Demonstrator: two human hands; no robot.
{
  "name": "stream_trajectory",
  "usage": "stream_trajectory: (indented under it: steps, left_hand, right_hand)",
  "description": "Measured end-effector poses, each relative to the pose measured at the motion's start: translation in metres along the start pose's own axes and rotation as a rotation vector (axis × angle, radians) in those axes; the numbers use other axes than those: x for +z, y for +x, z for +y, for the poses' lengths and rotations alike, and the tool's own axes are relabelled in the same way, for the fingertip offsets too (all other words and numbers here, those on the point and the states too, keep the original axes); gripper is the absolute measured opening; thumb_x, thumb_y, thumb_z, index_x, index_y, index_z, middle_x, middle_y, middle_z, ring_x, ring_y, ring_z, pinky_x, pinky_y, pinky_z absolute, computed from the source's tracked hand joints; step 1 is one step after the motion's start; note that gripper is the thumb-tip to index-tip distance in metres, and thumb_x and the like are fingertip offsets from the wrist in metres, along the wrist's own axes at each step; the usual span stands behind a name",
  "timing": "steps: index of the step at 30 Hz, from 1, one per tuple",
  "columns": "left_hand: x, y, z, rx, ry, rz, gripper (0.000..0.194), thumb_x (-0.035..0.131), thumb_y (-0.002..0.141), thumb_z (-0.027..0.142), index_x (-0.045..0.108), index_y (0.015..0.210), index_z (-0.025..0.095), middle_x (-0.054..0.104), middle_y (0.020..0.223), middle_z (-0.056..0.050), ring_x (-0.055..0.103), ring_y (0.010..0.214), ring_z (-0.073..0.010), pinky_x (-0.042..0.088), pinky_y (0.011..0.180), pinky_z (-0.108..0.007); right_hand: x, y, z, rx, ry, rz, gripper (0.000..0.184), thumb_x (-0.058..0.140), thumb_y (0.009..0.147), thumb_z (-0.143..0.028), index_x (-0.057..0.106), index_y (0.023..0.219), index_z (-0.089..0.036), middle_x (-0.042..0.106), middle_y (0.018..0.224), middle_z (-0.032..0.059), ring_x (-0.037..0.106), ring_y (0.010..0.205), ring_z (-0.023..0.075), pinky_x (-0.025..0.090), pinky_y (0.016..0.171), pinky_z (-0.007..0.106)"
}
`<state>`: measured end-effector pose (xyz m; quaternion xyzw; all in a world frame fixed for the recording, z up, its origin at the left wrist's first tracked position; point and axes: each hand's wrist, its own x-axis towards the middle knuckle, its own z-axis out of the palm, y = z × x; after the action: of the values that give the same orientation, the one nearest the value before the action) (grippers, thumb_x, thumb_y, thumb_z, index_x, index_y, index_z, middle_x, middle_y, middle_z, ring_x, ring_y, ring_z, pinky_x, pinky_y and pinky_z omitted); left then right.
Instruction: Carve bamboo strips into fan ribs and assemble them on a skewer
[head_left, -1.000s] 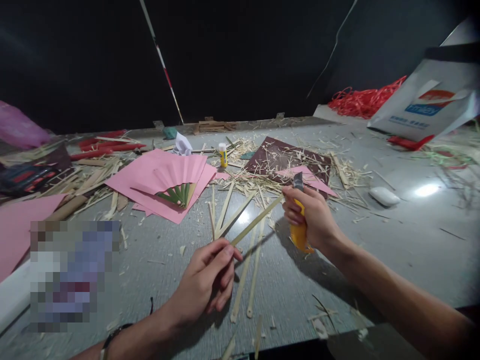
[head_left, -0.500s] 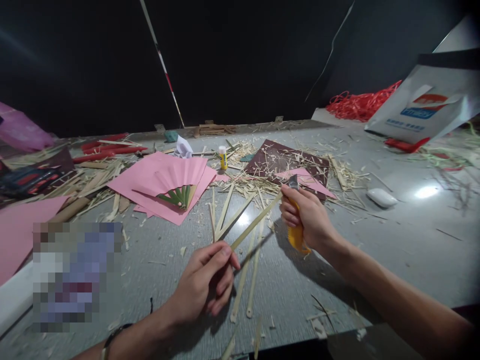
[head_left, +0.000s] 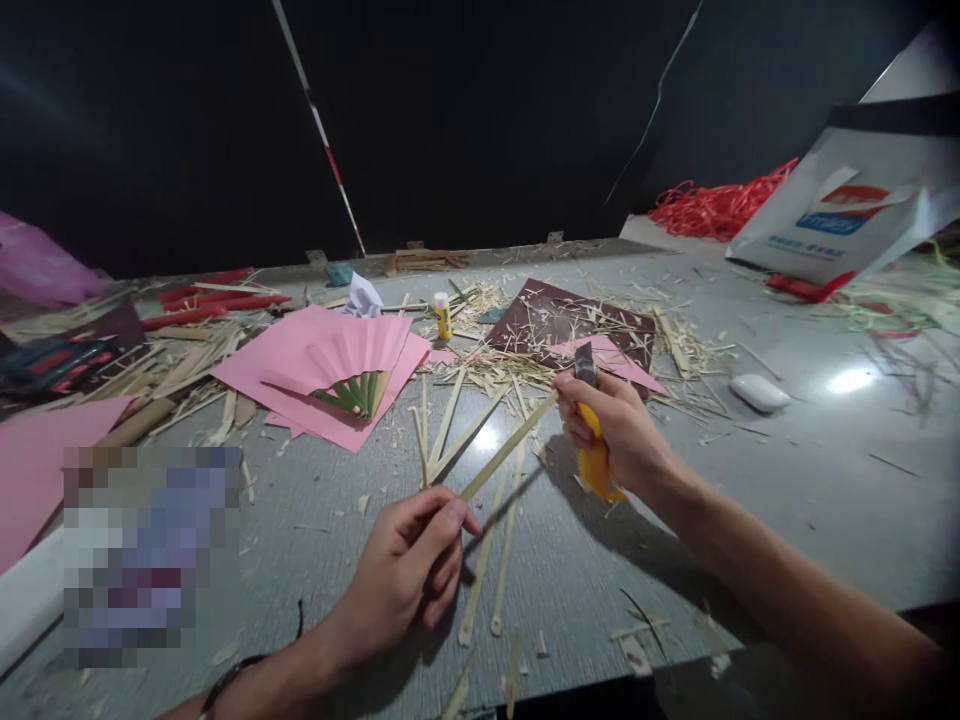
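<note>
Between my two hands stretches a thin bamboo strip (head_left: 510, 448), slanting up to the right above the table. Its near end is pinched in my left hand (head_left: 416, 560), thumb against the fingers. My right hand (head_left: 619, 425) grips a yellow utility knife (head_left: 598, 465) with the blade pointing up, and its thumb and fingertip touch the strip's far end. More bamboo strips (head_left: 495, 560) lie under and beyond my left hand; two show small holes at their near ends. A pink paper fan (head_left: 356, 365) with green ribs rests on pink sheets to the left.
Bamboo shavings (head_left: 517, 370) litter the middle around a glue stick (head_left: 443, 316) and a dark red board (head_left: 577, 320). A white computer mouse (head_left: 759, 393) and a white bag (head_left: 847, 210) are on the right. Red tool handles (head_left: 217, 300) lie back left. A dark wall closes the back.
Hardly anything differs. The view has shifted slightly, and the knife in my right hand has tilted a little. Both hands keep their hold on the strip.
</note>
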<state>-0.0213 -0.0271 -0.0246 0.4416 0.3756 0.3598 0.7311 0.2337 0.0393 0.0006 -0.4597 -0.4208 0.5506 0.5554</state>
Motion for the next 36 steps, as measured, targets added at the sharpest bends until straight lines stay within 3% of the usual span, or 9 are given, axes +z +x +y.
stream_trajectory:
  steps: [5,10,14,17,19,23,29,32,36]
  left_hand:
    - [-0.002,-0.009,-0.004,0.169,0.137,0.096,0.041,0.058,0.102,0.054,0.066,0.084,0.018,0.037,0.048,0.010,0.034,0.037,-0.0049,0.027,0.037,-0.016]
    - [-0.001,-0.016,-0.013,0.228,0.361,0.066,0.045,0.055,0.104,0.053,0.065,0.078,0.018,0.036,0.049,0.008,0.031,0.041,-0.0070,0.024,0.039,-0.018]
    - [-0.001,-0.012,-0.010,0.194,0.254,0.086,0.045,0.056,0.102,0.057,0.061,0.077,0.019,0.032,0.046,0.010,0.027,0.039,-0.0073,0.023,0.038,-0.019]
    - [-0.003,-0.010,-0.007,0.220,0.254,0.111,0.045,0.057,0.101,0.057,0.061,0.077,0.020,0.032,0.045,0.011,0.026,0.038,-0.0075,0.023,0.037,-0.019]
    - [-0.005,-0.010,-0.005,0.259,0.325,0.133,0.044,0.054,0.102,0.054,0.061,0.075,0.019,0.033,0.045,0.010,0.027,0.038,-0.0078,0.023,0.038,-0.020]
    - [-0.010,-0.009,0.002,0.380,0.555,0.219,0.040,0.052,0.103,0.042,0.063,0.072,0.019,0.037,0.046,0.008,0.033,0.040,-0.0084,0.024,0.039,-0.020]
    - [-0.010,-0.004,0.012,0.481,0.802,0.189,0.034,0.052,0.100,0.028,0.067,0.070,0.019,0.043,0.047,0.007,0.038,0.039,-0.0080,0.029,0.040,-0.021]
    - [-0.010,-0.003,0.011,0.512,0.805,0.171,0.032,0.054,0.100,0.027,0.069,0.073,0.020,0.042,0.047,0.007,0.037,0.038,-0.0075,0.027,0.039,-0.021]
    - [-0.015,-0.002,0.015,0.465,0.556,0.260,0.025,0.059,0.101,0.035,0.065,0.081,0.022,0.044,0.051,0.008,0.039,0.040,-0.0083,0.031,0.039,-0.020]
  right_hand:
    - [-0.029,0.015,-0.018,0.079,-0.234,-0.294,0.028,0.077,0.088,-0.041,0.059,0.080,-0.020,0.048,0.060,-0.0050,0.033,0.042,0.0069,0.021,0.043,0.026]
    - [-0.042,0.028,-0.015,-0.035,-0.926,-0.040,0.039,0.058,0.099,-0.056,0.056,0.084,-0.021,0.062,0.072,0.0044,0.052,0.052,0.0162,0.041,0.051,0.032]
    - [-0.030,0.021,-0.009,-0.179,-1.067,0.046,0.030,0.055,0.102,-0.048,0.059,0.091,-0.021,0.069,0.092,0.0140,0.065,0.088,0.0318,0.050,0.080,0.048]
    - [-0.021,0.010,-0.018,-0.531,-1.074,0.036,0.026,0.046,0.107,-0.035,0.067,0.103,-0.020,0.071,0.116,0.0153,0.061,0.116,0.0329,0.044,0.100,0.051]
    - [-0.021,0.002,-0.030,-0.707,-1.030,-0.034,0.032,0.041,0.111,-0.030,0.071,0.106,-0.020,0.074,0.114,0.0115,0.065,0.112,0.0279,0.046,0.098,0.045]
    - [-0.033,-0.008,-0.053,-0.744,-1.031,-0.235,0.035,0.043,0.112,-0.029,0.075,0.100,-0.021,0.074,0.088,0.0045,0.069,0.080,0.0195,0.049,0.080,0.036]
    - [-0.027,-0.009,-0.045,-0.718,-1.020,-0.540,0.019,0.068,0.102,-0.033,0.074,0.116,-0.021,0.078,0.107,0.0077,0.070,0.099,0.0237,0.051,0.090,0.040]
    - [-0.013,-0.010,-0.028,-0.707,-1.052,-0.775,0.015,0.062,0.103,-0.020,0.076,0.108,-0.019,0.077,0.099,0.0079,0.067,0.094,0.0222,0.050,0.085,0.038]
    - [-0.004,-0.012,-0.017,-0.569,-1.070,-0.754,0.019,0.056,0.103,-0.013,0.073,0.096,-0.016,0.073,0.089,0.0084,0.064,0.082,0.0198,0.048,0.075,0.034]
